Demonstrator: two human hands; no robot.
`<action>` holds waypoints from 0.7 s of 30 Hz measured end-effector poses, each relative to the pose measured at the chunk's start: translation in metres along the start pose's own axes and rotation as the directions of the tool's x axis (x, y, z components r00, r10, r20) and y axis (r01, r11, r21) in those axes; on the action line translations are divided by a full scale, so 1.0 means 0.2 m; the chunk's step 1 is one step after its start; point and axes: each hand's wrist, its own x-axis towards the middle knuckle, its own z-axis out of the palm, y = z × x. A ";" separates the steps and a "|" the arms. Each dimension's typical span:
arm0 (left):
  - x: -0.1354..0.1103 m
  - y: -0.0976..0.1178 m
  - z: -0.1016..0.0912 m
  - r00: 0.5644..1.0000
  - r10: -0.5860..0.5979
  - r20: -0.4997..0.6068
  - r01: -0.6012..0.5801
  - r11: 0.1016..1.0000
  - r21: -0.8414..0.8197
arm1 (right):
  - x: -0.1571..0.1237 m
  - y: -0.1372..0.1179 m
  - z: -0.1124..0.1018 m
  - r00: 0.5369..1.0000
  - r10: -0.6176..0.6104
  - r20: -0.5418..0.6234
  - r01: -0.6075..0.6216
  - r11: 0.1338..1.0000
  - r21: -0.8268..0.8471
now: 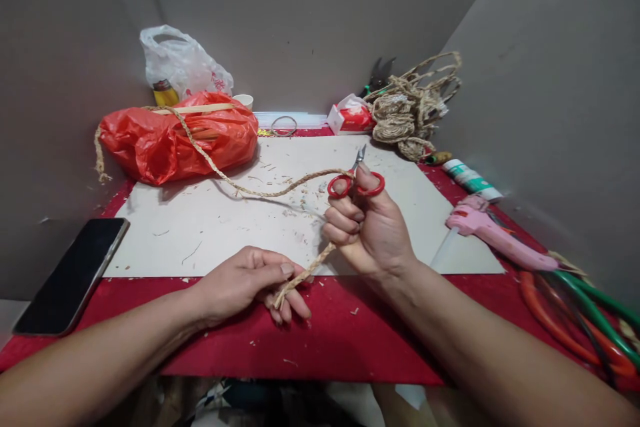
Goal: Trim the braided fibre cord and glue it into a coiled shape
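Note:
A thin braided straw rope (281, 194) runs from the orange bag across the board to my hands. My left hand (245, 280) has its thumb and fingers on the rope near its frayed end, low over the front of the table. Higher and to the right, my right hand (377, 230) is closed around small red-handled scissors (377, 185), thumb and finger at the loops and blades pointing up. The rope also passes through the closed fingers of that hand, which hide part of it.
An orange plastic bag (230, 140) bulges at the back left, a phone (70, 277) lies at the left. Coiled rope bundles (395, 117) are at the back right. A pink glue gun (500, 233) and green-handled pliers (595, 310) lie right. Scraps litter the white board (165, 213).

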 end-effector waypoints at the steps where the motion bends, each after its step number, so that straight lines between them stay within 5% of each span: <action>1: 0.00 0.00 0.00 1.000 -0.005 0.007 0.005 1.000 0.002 | 0.00 0.00 0.00 1.000 0.003 -0.008 -0.003 1.000 -0.005; 15: 0.02 -0.01 0.04 0.988 0.106 -0.110 -0.103 0.994 0.032 | -0.05 0.09 0.05 0.997 0.015 0.080 -0.013 1.000 -0.022; 18: 0.03 -0.01 0.04 0.986 0.099 -0.134 -0.098 0.995 0.016 | -0.05 0.10 0.04 0.996 -0.065 0.060 0.074 0.984 -0.161; 21: 0.02 0.01 0.03 0.966 0.130 -0.225 -0.138 0.990 -0.019 | -0.03 0.08 0.01 0.964 -0.265 0.015 0.245 0.870 -0.427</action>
